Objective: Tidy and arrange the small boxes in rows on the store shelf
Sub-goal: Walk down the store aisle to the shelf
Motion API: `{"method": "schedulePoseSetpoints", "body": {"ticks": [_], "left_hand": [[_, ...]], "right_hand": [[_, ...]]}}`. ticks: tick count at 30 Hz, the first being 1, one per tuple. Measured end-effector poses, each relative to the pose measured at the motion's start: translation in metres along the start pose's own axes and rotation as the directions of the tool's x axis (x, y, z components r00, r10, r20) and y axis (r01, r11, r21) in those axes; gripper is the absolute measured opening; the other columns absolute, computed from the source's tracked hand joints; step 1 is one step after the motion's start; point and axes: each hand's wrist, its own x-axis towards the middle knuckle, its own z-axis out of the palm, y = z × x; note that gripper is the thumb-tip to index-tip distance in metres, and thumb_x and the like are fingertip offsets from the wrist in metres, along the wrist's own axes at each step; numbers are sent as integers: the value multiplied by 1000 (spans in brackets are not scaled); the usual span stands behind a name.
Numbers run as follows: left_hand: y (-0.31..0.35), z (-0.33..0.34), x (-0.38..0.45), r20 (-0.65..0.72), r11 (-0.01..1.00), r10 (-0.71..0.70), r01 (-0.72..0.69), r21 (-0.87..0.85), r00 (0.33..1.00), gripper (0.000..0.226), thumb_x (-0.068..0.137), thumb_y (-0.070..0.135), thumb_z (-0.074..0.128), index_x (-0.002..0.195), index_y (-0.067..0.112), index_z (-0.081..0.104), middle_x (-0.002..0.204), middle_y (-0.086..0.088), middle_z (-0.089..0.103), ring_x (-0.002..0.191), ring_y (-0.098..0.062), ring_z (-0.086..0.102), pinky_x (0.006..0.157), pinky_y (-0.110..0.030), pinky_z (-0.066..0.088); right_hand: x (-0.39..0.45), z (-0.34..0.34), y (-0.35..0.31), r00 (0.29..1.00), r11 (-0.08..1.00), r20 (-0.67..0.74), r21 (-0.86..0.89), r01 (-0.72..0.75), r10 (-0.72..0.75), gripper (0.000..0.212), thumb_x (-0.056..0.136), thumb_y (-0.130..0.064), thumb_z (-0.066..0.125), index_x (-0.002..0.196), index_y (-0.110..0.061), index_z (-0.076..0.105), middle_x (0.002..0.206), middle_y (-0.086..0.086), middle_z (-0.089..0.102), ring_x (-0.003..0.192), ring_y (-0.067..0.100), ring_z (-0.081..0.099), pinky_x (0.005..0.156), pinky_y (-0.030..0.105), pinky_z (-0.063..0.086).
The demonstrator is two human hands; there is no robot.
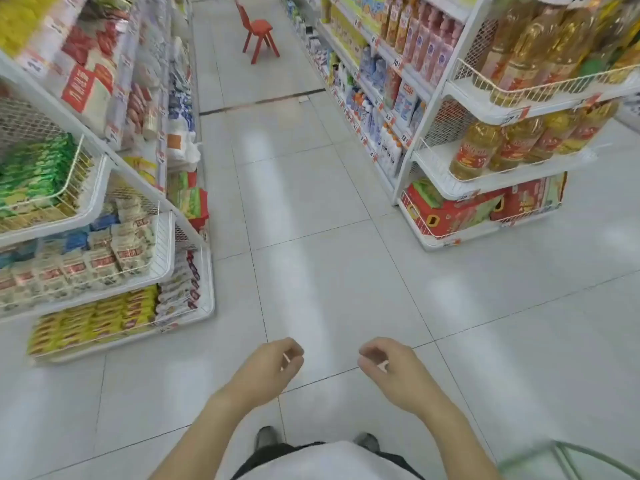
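White floor tiles (329, 209) run up a store aisle between 2 banks of shelving, with a red chair (258, 31) standing far off at 12 o'clock. Both hands hang low at 6 o'clock, apart from each other and touching nothing. The left hand (268, 367) has its fingers loosely curled with nothing in them, and the right hand (386, 363) matches it; this looks like an idle, walking posture rather than a grasp.

At 9 o'clock, wire-fronted shelves (162, 244) carry green, white and yellow packets (93, 317) in rough rows, the wire rails there keeping stock from sliding off. At 2 o'clock, another rack (498, 183) holds oil bottles (485, 147) above red cartons (450, 213). Which stock counts as the small boxes I cannot tell. All of it lies well apart from both hands, so the tidying appears not yet begun.
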Motion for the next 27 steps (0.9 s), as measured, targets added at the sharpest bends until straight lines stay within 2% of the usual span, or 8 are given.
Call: {"method": "schedulePoseSetpoints", "body": {"ticks": [4,8,12,16,22,27], "left_hand": [[8,5,11,39,997,-72,72,4,997,20,95,39,48,107,30,62,99,22,63,89,2,59,77,-14,47],[5,-3,35,20,991,-132,132,-3,991,19,96,37,48,107,30,62,100,21,64,88,1,59,79,-15,47],[-2,-18,70,-7,983,-179,179,-52,984,13,96,35,49,101,33,61,94,22,65,85,2,60,76,-13,46],[-12,-48,133,6,970,-214,213,-121,977,17,96,36,49,102,29,63,93,23,64,85,2,59,74,-11,46],[-30,-132,274,42,993,-109,110,-33,993,24,94,41,43,105,29,61,97,18,64,84,-4,60,78,-27,52],[-24,-233,389,19,1000,-31,31,-2,999,27,96,40,44,113,27,60,105,16,65,89,-4,59,79,-21,47]], "right_hand": [[20,-15,5,999,999,38,25,-39,38,11,93,-35,63,103,-31,67,102,-16,68,95,-8,61,77,6,43],[56,-26,2,994,998,109,52,-31,25,8,94,-33,63,100,-31,68,97,-18,70,95,-7,62,78,7,43],[117,-38,-13,984,1000,181,13,-2,-1,9,94,-31,63,101,-29,68,96,-17,70,94,-7,62,78,6,43],[201,-52,-40,975,999,222,-39,26,-17,8,94,-30,63,100,-29,69,95,-17,70,94,-7,62,79,6,43],[333,-89,-105,981,995,187,-92,-32,49,7,96,-30,62,99,-31,68,96,-17,70,94,-6,61,83,16,49],[429,-130,-160,985,991,148,-109,-73,89,7,95,-32,62,99,-32,67,97,-18,70,93,-7,61,84,15,49]]}}
